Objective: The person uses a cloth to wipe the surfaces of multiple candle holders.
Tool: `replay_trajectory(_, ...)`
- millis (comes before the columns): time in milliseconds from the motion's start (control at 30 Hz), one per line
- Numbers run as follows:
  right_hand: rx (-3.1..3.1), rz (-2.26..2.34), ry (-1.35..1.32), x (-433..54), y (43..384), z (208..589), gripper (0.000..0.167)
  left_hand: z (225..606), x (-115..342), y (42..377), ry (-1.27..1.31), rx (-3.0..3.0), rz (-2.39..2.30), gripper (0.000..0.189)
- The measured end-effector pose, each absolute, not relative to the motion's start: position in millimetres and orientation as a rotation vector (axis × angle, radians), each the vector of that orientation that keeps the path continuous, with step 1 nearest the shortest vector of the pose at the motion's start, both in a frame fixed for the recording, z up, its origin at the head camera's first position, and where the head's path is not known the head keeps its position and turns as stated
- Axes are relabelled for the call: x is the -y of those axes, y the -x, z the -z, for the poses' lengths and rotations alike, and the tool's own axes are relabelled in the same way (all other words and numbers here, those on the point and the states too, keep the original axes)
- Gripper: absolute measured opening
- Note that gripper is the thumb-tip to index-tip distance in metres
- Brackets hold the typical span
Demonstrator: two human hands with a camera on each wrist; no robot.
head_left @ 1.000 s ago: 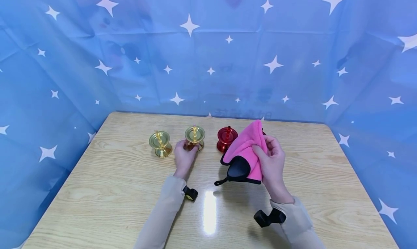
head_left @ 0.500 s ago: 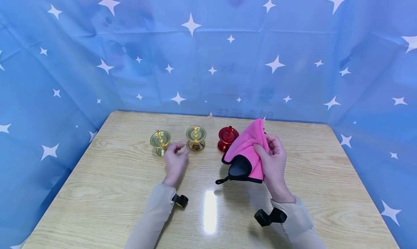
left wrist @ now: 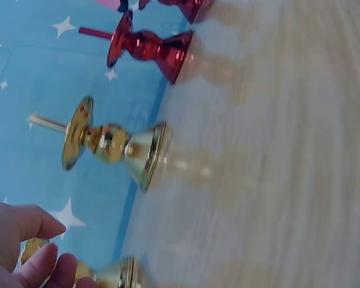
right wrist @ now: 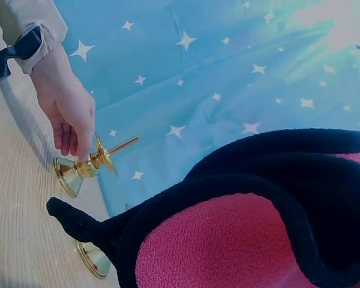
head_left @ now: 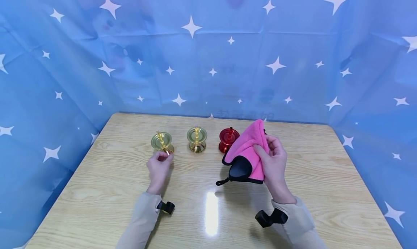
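My left hand (head_left: pixel 158 169) is at the leftmost gold candle holder (head_left: pixel 161 140), fingers loosely bent beside its lower part. In the left wrist view the fingers (left wrist: pixel 45 264) partly hide that holder, and firm contact is not visible. A second gold candle holder (head_left: pixel 197 137) stands upright to its right, then a red candle holder (head_left: pixel 229 137). My right hand (head_left: pixel 273 164) pinches a pink fleece cloth (head_left: pixel 249 144) with black trim, a black oval patch and a loop, held up above the table. Its black edge fills much of the right wrist view.
Another red candle holder (left wrist: pixel 189 7) shows at the top of the left wrist view; the cloth mostly hides it in the head view. All the holders stand in a row towards the back of the wooden table (head_left: pixel 97 191). Behind hangs a blue star-patterned curtain (head_left: pixel 208 53).
My left hand has left the second gold candle holder and moved left to the leftmost one. The right hand keeps the pink cloth in nearly the same place.
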State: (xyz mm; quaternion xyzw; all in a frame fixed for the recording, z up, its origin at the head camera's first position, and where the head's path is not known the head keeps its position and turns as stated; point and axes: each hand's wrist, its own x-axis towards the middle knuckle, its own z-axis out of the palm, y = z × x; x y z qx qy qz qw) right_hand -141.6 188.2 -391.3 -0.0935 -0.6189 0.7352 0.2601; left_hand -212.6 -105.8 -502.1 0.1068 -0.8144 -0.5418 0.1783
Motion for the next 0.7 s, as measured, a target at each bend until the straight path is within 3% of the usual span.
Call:
replay_trajectory(367,1.675,-2.002,0.260,-186.5,141.9,390.2,0.029,507.8,130.0,222.7,-0.435,2.297,1.564,0.029)
replay_trajectory(700,1.674,-1.988,0.234,-185.8,143.0,389.7,0.029,508.1,143.4,238.8,-0.276,2.509,1.510,0.038)
